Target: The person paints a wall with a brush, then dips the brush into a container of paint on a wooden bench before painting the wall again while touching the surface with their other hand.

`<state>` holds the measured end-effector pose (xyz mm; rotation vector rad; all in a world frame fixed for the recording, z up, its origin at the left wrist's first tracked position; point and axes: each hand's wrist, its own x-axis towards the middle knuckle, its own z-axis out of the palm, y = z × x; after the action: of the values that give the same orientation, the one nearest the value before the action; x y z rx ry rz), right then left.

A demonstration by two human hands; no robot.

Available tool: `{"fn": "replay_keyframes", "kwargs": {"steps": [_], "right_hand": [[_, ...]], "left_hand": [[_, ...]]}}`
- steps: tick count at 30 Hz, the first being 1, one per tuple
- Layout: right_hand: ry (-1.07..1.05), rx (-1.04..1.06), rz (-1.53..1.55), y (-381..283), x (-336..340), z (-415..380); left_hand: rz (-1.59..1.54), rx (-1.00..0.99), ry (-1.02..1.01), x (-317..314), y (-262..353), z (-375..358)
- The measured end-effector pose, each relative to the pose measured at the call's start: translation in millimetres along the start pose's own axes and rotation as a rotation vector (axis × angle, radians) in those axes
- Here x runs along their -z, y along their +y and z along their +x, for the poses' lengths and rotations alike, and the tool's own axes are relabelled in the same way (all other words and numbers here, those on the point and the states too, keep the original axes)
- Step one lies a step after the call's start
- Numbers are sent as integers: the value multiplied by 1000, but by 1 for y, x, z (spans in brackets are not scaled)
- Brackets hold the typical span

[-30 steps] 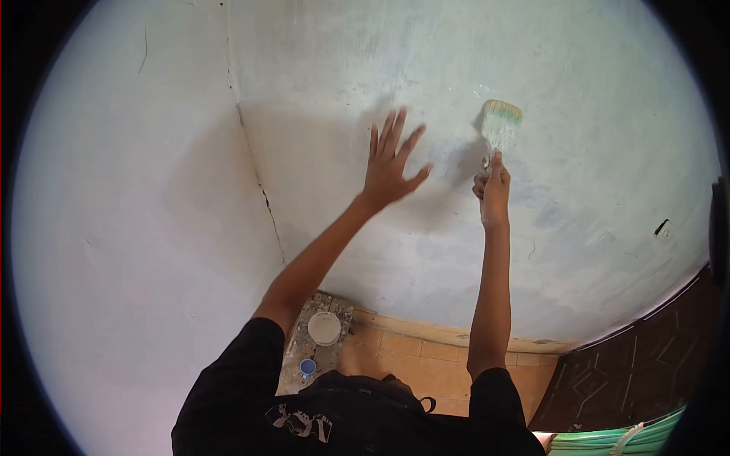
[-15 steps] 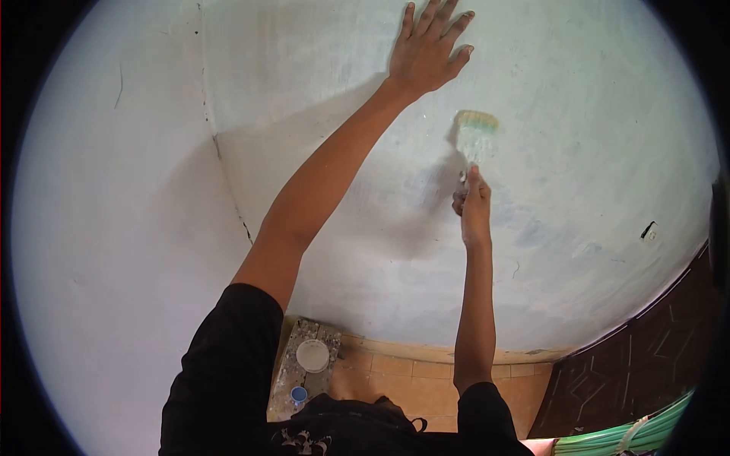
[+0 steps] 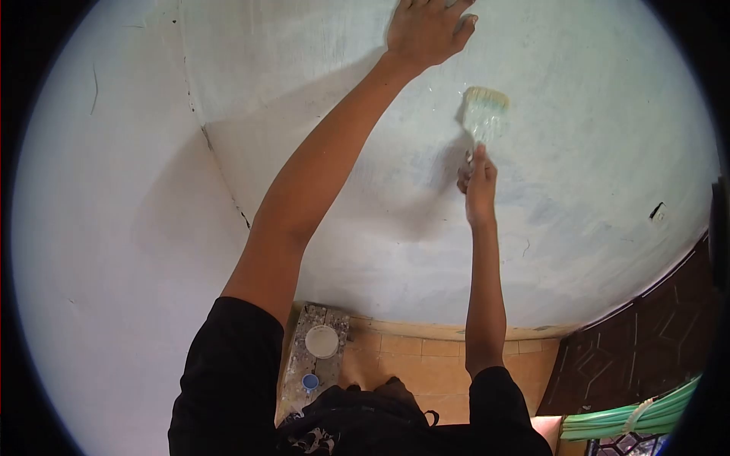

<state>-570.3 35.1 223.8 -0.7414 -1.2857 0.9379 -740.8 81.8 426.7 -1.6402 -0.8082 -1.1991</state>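
My left hand (image 3: 430, 36) rests with its palm toward the pale wall (image 3: 585, 144), fingers spread and partly cut off by the top of the view. Lower and to its right, my right hand (image 3: 479, 190) is closed round the handle of a wide paintbrush (image 3: 485, 118). The brush points upward, its bristles yellowish at the tip and pale green below, with whitish paint smeared over its body. It is at the wall and casts a shadow to its left; whether the bristles touch the surface is hard to tell.
A paint-spattered bench (image 3: 328, 368) below holds a round whitish container (image 3: 322, 342) and a blue cup (image 3: 310, 381). An outlet (image 3: 660, 214), a dark panelled door (image 3: 623, 334) and a tied green curtain (image 3: 654, 418) are at right. Orange floor tiles (image 3: 426, 365) lie beneath.
The whole view has shifted, so wall marks, bench and both hands appear higher in the picture. My right hand still grips the paintbrush, and my left hand stays at the wall.
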Motion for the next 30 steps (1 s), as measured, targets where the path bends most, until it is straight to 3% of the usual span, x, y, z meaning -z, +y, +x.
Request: {"fn": "replay_keyframes", "kwargs": {"steps": [5,12,19,21,24,28,30], "right_hand": [[-17,-154,-43,46,20,-54],[-31,17,-28,-28,3,-5],[-43,-52,-9,71,11,-32],[-74,-111,59,64,9,-57],[-33,-24,-18,54,9,-47],[-119,40,-4,-12,-8,-14],[-122,32,40,-1,-12,-1]], "left_hand": [[23,-17,49,-4,0,-2],[0,-6,55,2,2,1],[-12,15,16,6,5,-2],[-8,32,-1,2,4,-5],[22,55,7,3,3,-2],[-32,14,52,4,0,-5],[-46,3,54,7,0,-7]]}}
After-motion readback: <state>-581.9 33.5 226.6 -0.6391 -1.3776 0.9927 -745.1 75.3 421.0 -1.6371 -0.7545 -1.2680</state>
